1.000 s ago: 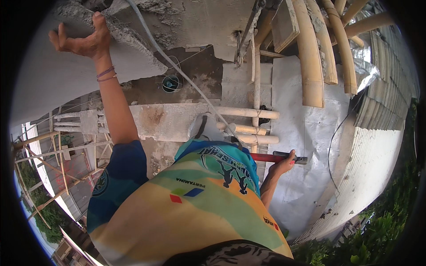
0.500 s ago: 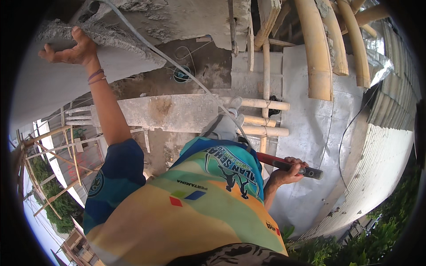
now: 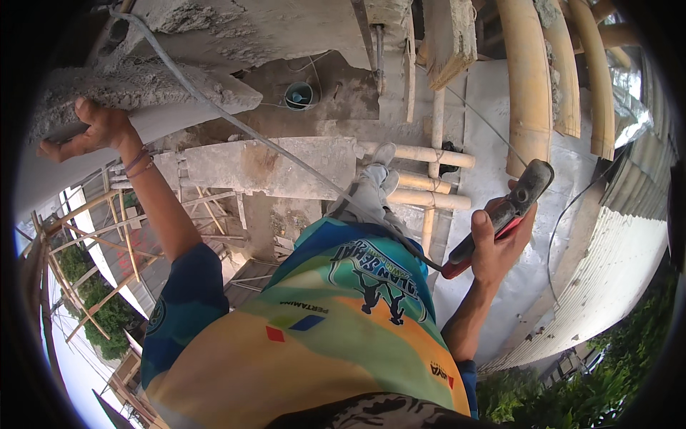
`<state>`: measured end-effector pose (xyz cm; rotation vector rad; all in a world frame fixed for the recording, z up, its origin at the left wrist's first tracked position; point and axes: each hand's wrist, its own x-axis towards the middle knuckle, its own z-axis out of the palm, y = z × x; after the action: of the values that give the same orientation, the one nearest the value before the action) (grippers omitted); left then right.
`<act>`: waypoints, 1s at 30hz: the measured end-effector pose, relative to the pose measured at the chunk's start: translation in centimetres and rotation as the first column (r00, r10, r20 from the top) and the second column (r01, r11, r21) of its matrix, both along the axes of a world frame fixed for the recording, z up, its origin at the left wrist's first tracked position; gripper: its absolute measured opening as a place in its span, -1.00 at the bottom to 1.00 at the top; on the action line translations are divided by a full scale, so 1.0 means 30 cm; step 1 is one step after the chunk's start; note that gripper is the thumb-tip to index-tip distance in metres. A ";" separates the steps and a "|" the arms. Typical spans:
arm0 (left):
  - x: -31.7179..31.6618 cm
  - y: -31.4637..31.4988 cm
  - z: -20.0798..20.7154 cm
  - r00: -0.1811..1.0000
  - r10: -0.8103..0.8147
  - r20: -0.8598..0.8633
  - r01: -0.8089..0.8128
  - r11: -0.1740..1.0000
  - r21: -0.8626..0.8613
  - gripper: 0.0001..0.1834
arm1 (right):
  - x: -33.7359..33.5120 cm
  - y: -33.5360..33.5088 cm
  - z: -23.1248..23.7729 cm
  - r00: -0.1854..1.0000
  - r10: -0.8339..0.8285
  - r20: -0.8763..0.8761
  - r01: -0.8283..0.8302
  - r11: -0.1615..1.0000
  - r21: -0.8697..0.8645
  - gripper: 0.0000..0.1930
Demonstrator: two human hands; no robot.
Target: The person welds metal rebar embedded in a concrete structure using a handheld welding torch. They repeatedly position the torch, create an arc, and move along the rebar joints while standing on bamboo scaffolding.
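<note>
Up at the left, my left hand (image 3: pixel 93 130) is open, thumb and fingers apart, against the rough broken edge of a grey concrete slab (image 3: pixel 179 89); whether it bears on it I cannot tell. My right hand (image 3: pixel 493 250) is closed round a long red-and-black tool (image 3: pixel 506 207) with a rounded dark end, at the right of my body. The tool's exact kind is not clear. A grey cable (image 3: pixel 236 123) runs from the upper left across my front to the tool's lower end, where it seems to join.
Below lie a concrete ledge (image 3: pixel 286 166) under my feet, bamboo poles (image 3: pixel 421 154) and grey metal sheeting (image 3: pixel 493 121). Thick bamboo (image 3: pixel 525 79) and a timber end (image 3: pixel 451 50) hang close at upper right. A bucket (image 3: pixel 299 95) stands far down. Bamboo scaffolding (image 3: pixel 118 250) rises at left.
My right hand has raised the tool up and outward to the right, its dark end now tilted upward. The left hand has shifted slightly left and down in view, still at the slab.
</note>
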<state>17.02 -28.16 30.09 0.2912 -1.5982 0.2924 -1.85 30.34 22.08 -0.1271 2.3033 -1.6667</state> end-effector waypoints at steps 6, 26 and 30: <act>-0.011 0.007 0.029 0.999 -0.042 0.012 0.043 0.998 -0.040 -0.13 | -0.055 -0.072 -0.004 0.993 0.111 -0.036 -0.109 0.993 0.049 -0.18; -0.060 0.089 0.020 0.998 -0.030 -0.050 0.028 0.999 -0.045 0.01 | -0.112 -0.145 -0.012 0.962 0.272 -0.001 -0.268 0.951 0.151 -0.31; -0.061 0.084 0.031 0.998 -0.033 -0.048 0.029 0.996 -0.079 -0.01 | -0.115 -0.150 -0.006 0.969 0.242 0.045 -0.246 0.955 0.167 -0.30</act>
<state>15.18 -25.63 31.01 0.2114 -1.5371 0.3209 -5.28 25.83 21.90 -0.3388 2.2934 -1.3375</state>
